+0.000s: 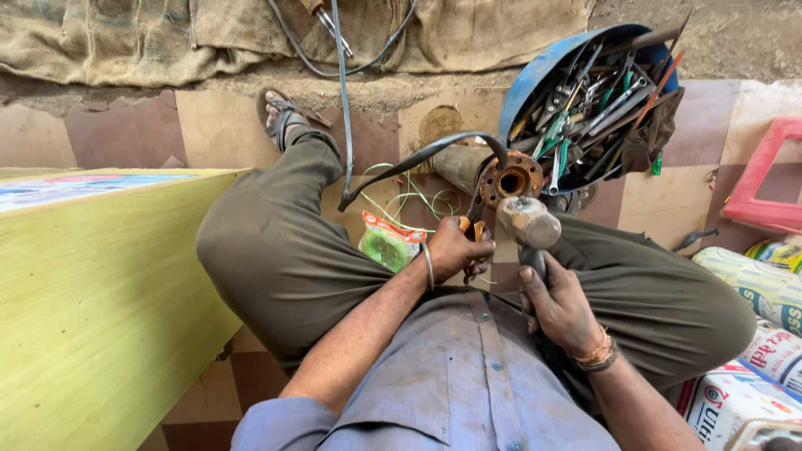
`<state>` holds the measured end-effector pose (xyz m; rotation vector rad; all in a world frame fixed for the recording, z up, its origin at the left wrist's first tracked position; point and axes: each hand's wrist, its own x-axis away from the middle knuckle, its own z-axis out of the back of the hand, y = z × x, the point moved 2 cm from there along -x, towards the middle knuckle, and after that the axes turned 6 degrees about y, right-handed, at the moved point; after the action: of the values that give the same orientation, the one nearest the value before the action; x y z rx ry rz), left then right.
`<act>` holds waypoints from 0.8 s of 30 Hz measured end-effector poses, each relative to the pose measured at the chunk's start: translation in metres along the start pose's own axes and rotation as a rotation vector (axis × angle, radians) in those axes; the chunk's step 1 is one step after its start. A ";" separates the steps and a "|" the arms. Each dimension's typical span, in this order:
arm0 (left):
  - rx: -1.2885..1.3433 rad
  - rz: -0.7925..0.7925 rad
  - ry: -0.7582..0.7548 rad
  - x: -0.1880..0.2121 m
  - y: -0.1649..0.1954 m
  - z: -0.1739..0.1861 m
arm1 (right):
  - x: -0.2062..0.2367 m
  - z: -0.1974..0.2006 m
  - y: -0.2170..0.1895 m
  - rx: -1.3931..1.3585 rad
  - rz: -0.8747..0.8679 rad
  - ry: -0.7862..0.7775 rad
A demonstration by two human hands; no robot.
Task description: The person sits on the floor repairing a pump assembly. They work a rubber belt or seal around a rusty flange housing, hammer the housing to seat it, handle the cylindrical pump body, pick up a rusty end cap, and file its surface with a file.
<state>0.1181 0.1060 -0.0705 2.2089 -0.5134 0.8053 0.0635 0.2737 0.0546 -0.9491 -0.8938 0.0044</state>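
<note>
My right hand (pixel 560 302) grips the handle of a hammer (pixel 528 222), whose worn metal head is raised over my lap. My left hand (pixel 455 247) is closed around a pair of pliers with orange handles (pixel 470 227), its jaws pointing at a rusty cylindrical metal part (pixel 493 174) lying on the floor between my legs. A flat dark strip (pixel 418 159) curves from that part toward the left. I sit cross-legged in olive trousers, and my left foot wears a sandal (pixel 280 117).
A blue tub (pixel 543 63) full of several hand tools stands at the back right. A yellow-green panel (pixel 92 292) fills the left. A red stool (pixel 764 179), printed sacks (pixel 760 284), a green packet (pixel 388 245), thin green wire (pixel 409 196) and burlap (pixel 125 38) surround me.
</note>
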 end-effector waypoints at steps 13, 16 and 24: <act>-0.007 0.002 -0.016 0.003 0.005 -0.003 | -0.012 -0.007 -0.021 -0.096 0.050 -0.027; -0.005 -0.021 -0.019 0.001 0.003 -0.003 | -0.015 -0.005 -0.025 -0.029 -0.020 -0.021; 0.036 0.015 0.011 0.000 0.004 0.000 | -0.026 0.015 -0.030 -0.351 0.111 0.026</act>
<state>0.1161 0.1035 -0.0688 2.2346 -0.5146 0.8404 0.0258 0.2561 0.0626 -1.3220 -0.8311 -0.0724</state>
